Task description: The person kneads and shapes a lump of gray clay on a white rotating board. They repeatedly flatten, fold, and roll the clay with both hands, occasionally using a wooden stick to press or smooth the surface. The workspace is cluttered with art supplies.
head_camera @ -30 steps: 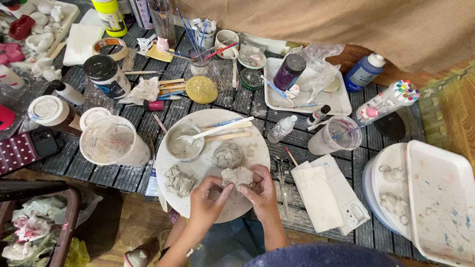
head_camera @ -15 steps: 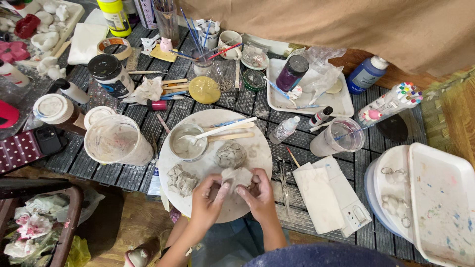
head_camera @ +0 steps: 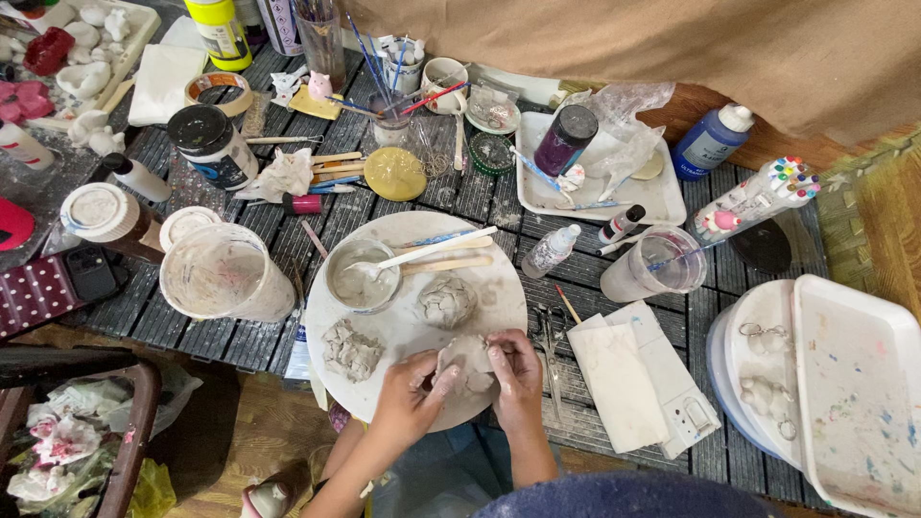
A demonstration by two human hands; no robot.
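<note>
Both hands squeezing a clay lump at the board's near edge.
Left hand [head_camera: 408, 393] and right hand [head_camera: 516, 372] each keep a closed grip on the clay lump [head_camera: 466, 363] over the round board [head_camera: 499, 288]; pressed harder, it may crack, or slide off the desk [head_camera: 460, 192].

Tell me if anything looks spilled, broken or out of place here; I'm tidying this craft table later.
Nothing looks spilled or broken. Both the left hand and right hand press a clay lump on the round white board, which overhangs the table's near edge. The clear tub lies tipped on its side.
</note>
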